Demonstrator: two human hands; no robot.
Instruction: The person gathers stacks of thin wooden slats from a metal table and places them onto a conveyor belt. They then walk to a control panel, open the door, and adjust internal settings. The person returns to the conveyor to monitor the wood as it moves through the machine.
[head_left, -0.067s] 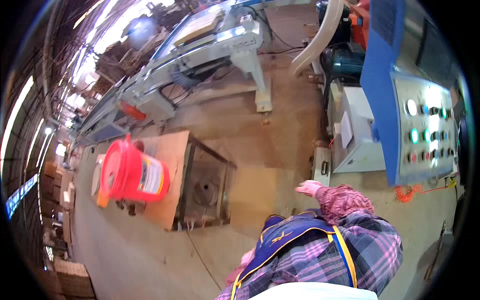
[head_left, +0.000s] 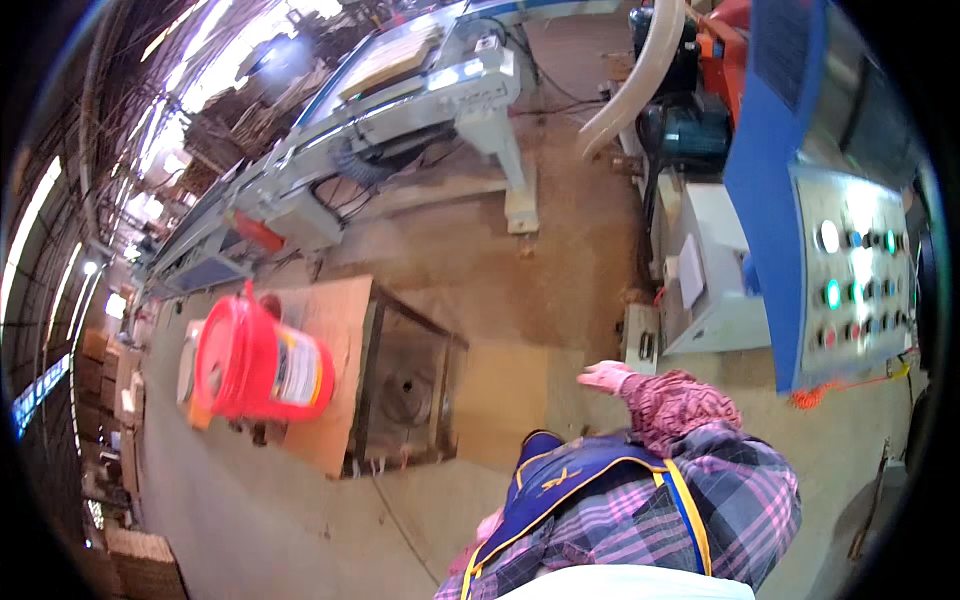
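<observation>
My right hand (head_left: pixel 605 377) reaches out over the floor in front of me, its fingers stretched out and holding nothing. A patterned dark pink sleeve cover (head_left: pixel 685 410) wraps that forearm. My left hand (head_left: pixel 488 524) hangs low beside my dark blue apron (head_left: pixel 575 470); only a sliver of it shows and its fingers are hidden. Ahead and to the left, a red lidded bucket (head_left: pixel 265 362) with a pale label stands on a brown board (head_left: pixel 345 325) over a dark metal frame (head_left: pixel 405 390). Neither hand touches the bucket.
A blue machine cabinet with a control panel (head_left: pixel 850 270) of lit buttons rises on my right. Near it is a white box-shaped unit (head_left: pixel 710 265). A grey machine on legs (head_left: pixel 490 120) runs across the far left. A thick pale hose (head_left: pixel 640 80) hangs at the back.
My view has shifted slightly, so the bucket and frame sit a little lower and farther left. My right hand stays stretched out, a touch farther left in the picture.
</observation>
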